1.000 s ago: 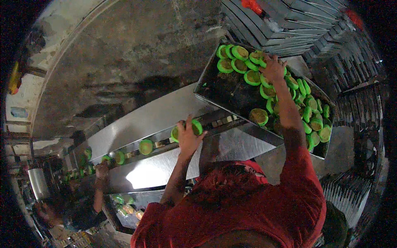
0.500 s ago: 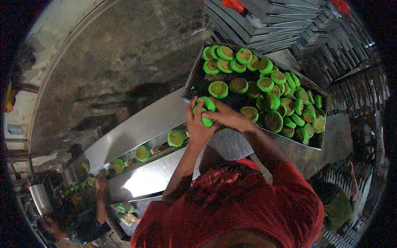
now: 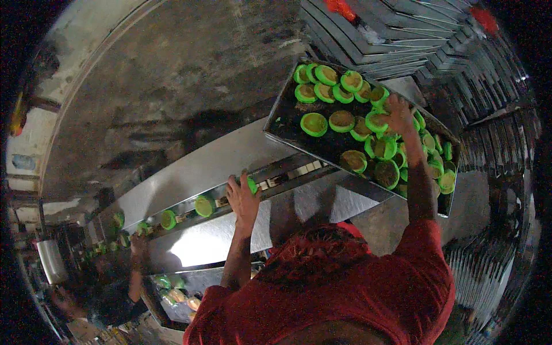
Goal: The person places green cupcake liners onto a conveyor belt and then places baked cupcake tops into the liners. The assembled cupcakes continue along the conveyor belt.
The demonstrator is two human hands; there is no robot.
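Change: half a second ago both hands met at the near corner of the tray; now they are apart again, the left hand (image 3: 242,198) down on the metal channel at the centre of the frame and the right hand (image 3: 398,112) back up on the tray.
Meaning: judging from this, one green cup has been carried from tray to channel and the other hand is already reaching for more; most of the tray is still full.
Tray: a dark rectangular tray (image 3: 287,123) sits tilted at the upper right, packed with green cups (image 3: 314,123) with brown filling, thicker toward its right end.
Channel: a long shiny metal channel (image 3: 190,172) runs from the centre down to the lower left; spaced cups ride in it, one (image 3: 204,205) just left of the left hand, another (image 3: 168,219) farther on.
Left fingers: curled loosely over a green cup (image 3: 252,185) at the channel's edge; whether they still grip it or only rest on it I cannot tell.
Right fingers: spread and bent over the cups at the middle of the tray, touching them; whether one is gripped I cannot tell.
Room: a stained grey wall (image 3: 172,75) fills the upper left; stacked empty trays (image 3: 391,34) lie along the top right.
Other person: a co-worker's hand (image 3: 138,244) reaches to the channel at the lower left.
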